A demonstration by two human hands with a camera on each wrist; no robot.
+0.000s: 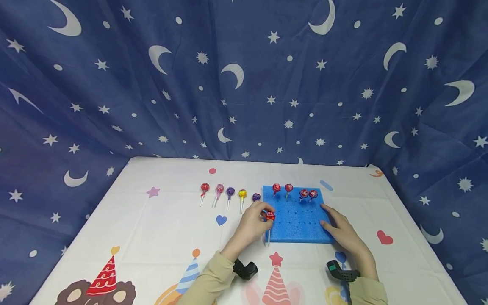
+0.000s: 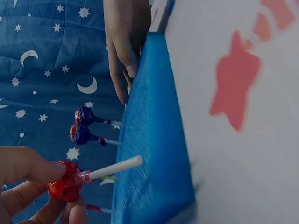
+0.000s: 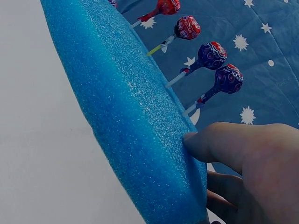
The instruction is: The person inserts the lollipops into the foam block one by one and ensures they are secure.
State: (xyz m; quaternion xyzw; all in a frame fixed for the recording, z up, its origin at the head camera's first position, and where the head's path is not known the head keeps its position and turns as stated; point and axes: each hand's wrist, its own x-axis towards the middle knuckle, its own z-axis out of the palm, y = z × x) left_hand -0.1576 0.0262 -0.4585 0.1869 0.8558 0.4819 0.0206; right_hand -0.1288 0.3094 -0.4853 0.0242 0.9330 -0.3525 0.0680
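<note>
My left hand (image 1: 256,221) pinches a red-wrapped lollipop (image 2: 65,182) by its candy end, at the left edge of a blue foam board (image 1: 299,231). The lollipop's white stick (image 2: 117,168) points away from the fingers, towards the near side. On the board's right edge rests my right hand (image 1: 345,231), its thumb (image 3: 201,144) on the top face and its other fingers along the side. Two red lollipops (image 1: 276,188) and two dark blue-and-red lollipops (image 1: 303,193) stand upright in the board's far row.
Left of the board, several lollipops lie in a row on the white patterned tablecloth (image 1: 171,228): a red one (image 1: 205,187), a pink one (image 1: 220,189), a purple one (image 1: 230,192), a yellow one (image 1: 242,193) and another purple one (image 1: 256,197). Small holes dot the board. A blue curtain (image 1: 259,84) hangs behind.
</note>
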